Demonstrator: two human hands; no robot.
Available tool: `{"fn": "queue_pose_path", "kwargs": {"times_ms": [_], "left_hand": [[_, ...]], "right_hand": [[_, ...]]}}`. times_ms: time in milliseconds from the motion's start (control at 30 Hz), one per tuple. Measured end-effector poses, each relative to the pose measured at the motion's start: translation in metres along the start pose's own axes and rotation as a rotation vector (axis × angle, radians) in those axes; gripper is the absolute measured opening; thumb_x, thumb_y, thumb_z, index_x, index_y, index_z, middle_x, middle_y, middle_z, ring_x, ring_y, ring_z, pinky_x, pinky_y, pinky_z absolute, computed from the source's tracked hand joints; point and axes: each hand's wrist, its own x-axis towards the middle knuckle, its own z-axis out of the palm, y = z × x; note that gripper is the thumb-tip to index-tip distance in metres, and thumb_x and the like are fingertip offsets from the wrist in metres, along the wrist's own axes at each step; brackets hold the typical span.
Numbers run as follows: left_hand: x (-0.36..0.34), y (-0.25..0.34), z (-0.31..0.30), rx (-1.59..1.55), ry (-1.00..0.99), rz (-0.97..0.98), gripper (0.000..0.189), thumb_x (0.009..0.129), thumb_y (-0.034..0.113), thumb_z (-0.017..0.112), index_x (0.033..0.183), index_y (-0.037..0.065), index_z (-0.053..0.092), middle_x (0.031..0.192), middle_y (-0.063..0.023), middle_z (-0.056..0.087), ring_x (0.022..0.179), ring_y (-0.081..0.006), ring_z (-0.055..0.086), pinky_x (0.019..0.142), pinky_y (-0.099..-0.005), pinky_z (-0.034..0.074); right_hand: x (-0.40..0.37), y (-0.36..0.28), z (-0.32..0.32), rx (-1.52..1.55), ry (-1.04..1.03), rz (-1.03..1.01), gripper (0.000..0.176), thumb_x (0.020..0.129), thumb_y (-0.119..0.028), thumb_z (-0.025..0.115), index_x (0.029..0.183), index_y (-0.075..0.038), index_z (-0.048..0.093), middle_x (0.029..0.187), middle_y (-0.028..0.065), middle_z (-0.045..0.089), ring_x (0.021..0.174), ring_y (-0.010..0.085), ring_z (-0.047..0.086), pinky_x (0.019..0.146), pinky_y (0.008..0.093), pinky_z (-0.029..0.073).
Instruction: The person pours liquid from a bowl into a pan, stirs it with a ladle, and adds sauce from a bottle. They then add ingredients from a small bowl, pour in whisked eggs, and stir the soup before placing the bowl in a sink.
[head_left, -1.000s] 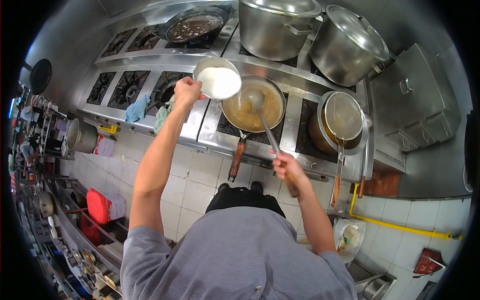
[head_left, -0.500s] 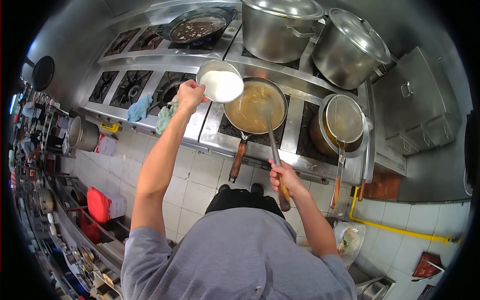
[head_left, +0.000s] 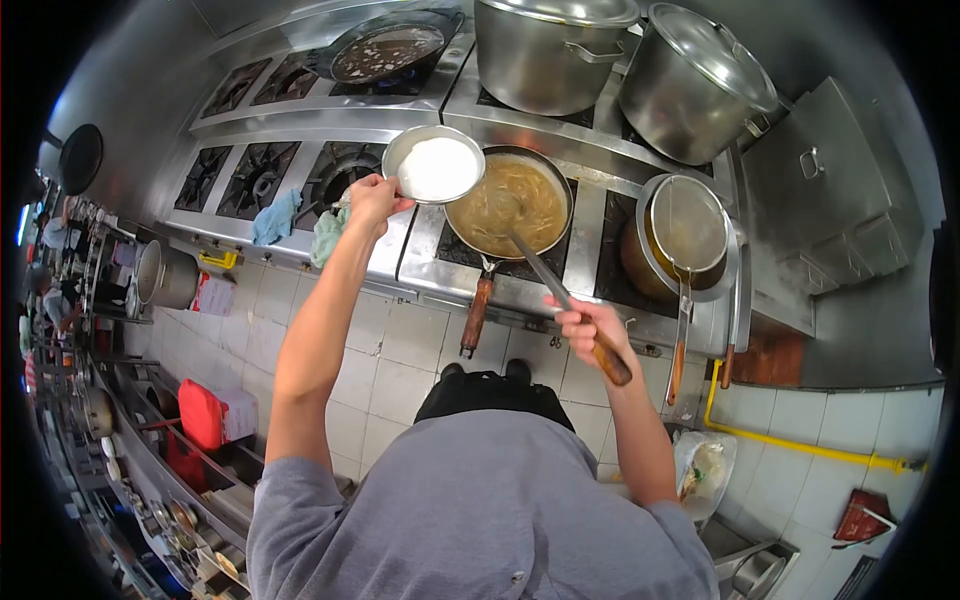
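Note:
My left hand (head_left: 377, 201) grips the rim of a round metal bowl (head_left: 391, 157) holding white liquid (head_left: 440, 168). The bowl hangs beside the frying pan (head_left: 568, 222) and overlaps its left edge in this view. My right hand (head_left: 594, 334) is wrapped around the wooden handle of a ladle (head_left: 545, 275), whose head dips into the brown soup (head_left: 520, 205) with pale strips in the pan. That pan rests on a burner, its wooden handle (head_left: 478, 318) pointing toward me.
Behind stand two large lidded pots (head_left: 545, 65) and a dark wok (head_left: 392, 55) of liquid. To the right, a strainer (head_left: 689, 225) lies over a pot. Blue and green cloths (head_left: 277, 217) drape the stove's front edge. A yellow pipe (head_left: 800, 446) runs low along the right wall.
The ladle head has swung left and toward me within the pan, while my right hand has moved right with its handle. The bowl has shifted slightly left.

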Motion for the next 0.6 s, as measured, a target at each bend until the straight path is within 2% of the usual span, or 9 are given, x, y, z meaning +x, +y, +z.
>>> {"fn": "queue_pose_path", "kwargs": {"times_ms": [67, 133, 167, 267, 300, 333, 400, 533, 600], "left_hand": [[-0.005, -0.003, -0.006, -0.035, -0.008, -0.014, 0.015, 0.081, -0.004, 0.055, 0.070, 0.001, 0.046, 0.069, -0.0088, 0.055, 0.051, -0.0176, 0.060, 0.050, -0.0271, 0.059], [-0.011, -0.008, -0.015, -0.065, 0.002, -0.018, 0.014, 0.081, -0.004, 0.055, 0.073, 0.002, 0.046, 0.070, -0.0082, 0.054, 0.052, -0.0174, 0.060, 0.051, -0.0266, 0.059], [-0.014, -0.010, -0.023, -0.071, -0.007, -0.019, 0.014, 0.082, -0.003, 0.055, 0.074, 0.003, 0.046, 0.071, -0.0080, 0.054, 0.053, -0.0159, 0.060, 0.052, -0.0269, 0.060], [-0.036, -0.012, -0.042, -0.072, 0.035, -0.021, 0.014, 0.082, -0.002, 0.056, 0.074, 0.004, 0.045, 0.071, -0.0072, 0.054, 0.053, -0.0144, 0.059, 0.054, -0.0275, 0.060], [-0.040, -0.016, -0.049, -0.051, 0.052, -0.024, 0.014, 0.081, -0.001, 0.056, 0.074, 0.004, 0.046, 0.071, -0.0064, 0.054, 0.052, -0.0135, 0.057, 0.056, -0.0274, 0.060], [-0.046, -0.020, -0.056, -0.072, 0.054, -0.017, 0.014, 0.081, -0.001, 0.057, 0.074, 0.005, 0.046, 0.070, -0.0059, 0.053, 0.052, -0.0132, 0.056, 0.055, -0.0267, 0.059], [-0.061, -0.029, -0.071, -0.111, 0.054, -0.005, 0.014, 0.080, -0.002, 0.057, 0.074, 0.005, 0.047, 0.069, -0.0047, 0.053, 0.051, -0.0126, 0.055, 0.054, -0.0253, 0.058], [-0.100, -0.045, -0.109, -0.131, 0.104, -0.017, 0.014, 0.080, -0.001, 0.058, 0.074, 0.007, 0.047, 0.066, -0.0023, 0.052, 0.049, -0.0114, 0.054, 0.050, -0.0231, 0.055], [-0.116, -0.065, -0.135, -0.157, 0.134, -0.036, 0.014, 0.080, 0.000, 0.059, 0.075, 0.007, 0.048, 0.064, -0.0013, 0.052, 0.049, -0.0112, 0.055, 0.049, -0.0224, 0.053]], "right_hand": [[0.014, -0.002, -0.013, -0.190, 0.138, -0.087, 0.035, 0.097, -0.024, 0.049, 0.127, -0.006, 0.045, 0.070, -0.0035, 0.044, 0.048, 0.0032, 0.033, 0.036, 0.0204, 0.029], [0.028, 0.025, -0.011, -0.634, 0.388, -0.239, 0.037, 0.096, -0.024, 0.051, 0.129, -0.009, 0.043, 0.069, -0.0031, 0.044, 0.048, 0.0053, 0.035, 0.037, 0.0238, 0.032], [0.027, 0.038, -0.005, -0.698, 0.509, -0.191, 0.037, 0.096, -0.024, 0.053, 0.129, -0.013, 0.041, 0.069, -0.0029, 0.044, 0.048, 0.0067, 0.037, 0.038, 0.0244, 0.031], [0.001, 0.047, 0.023, -0.330, 0.382, -0.146, 0.034, 0.095, -0.025, 0.053, 0.125, -0.012, 0.045, 0.069, -0.0034, 0.044, 0.048, 0.0068, 0.037, 0.039, 0.0231, 0.030], [-0.008, 0.036, 0.030, -0.302, 0.363, -0.131, 0.035, 0.095, -0.026, 0.052, 0.125, -0.008, 0.049, 0.071, -0.0054, 0.041, 0.049, 0.0022, 0.034, 0.040, 0.0196, 0.029], [-0.009, 0.022, 0.018, -0.191, 0.252, -0.094, 0.035, 0.096, -0.023, 0.049, 0.126, -0.005, 0.048, 0.070, -0.0061, 0.039, 0.048, 0.0009, 0.032, 0.039, 0.0175, 0.027], [0.002, 0.004, 0.001, -0.191, 0.194, -0.102, 0.036, 0.097, -0.021, 0.047, 0.128, -0.004, 0.046, 0.070, -0.0054, 0.039, 0.048, 0.0013, 0.033, 0.038, 0.0164, 0.027], [0.017, 0.036, -0.001, -0.699, 0.495, -0.250, 0.035, 0.096, -0.026, 0.050, 0.126, -0.007, 0.048, 0.071, -0.0037, 0.043, 0.049, 0.0055, 0.038, 0.040, 0.0231, 0.033], [0.005, 0.043, 0.009, -0.476, 0.425, -0.169, 0.035, 0.096, -0.025, 0.050, 0.126, -0.008, 0.046, 0.071, -0.0037, 0.042, 0.049, 0.0061, 0.039, 0.040, 0.0235, 0.034]]}}
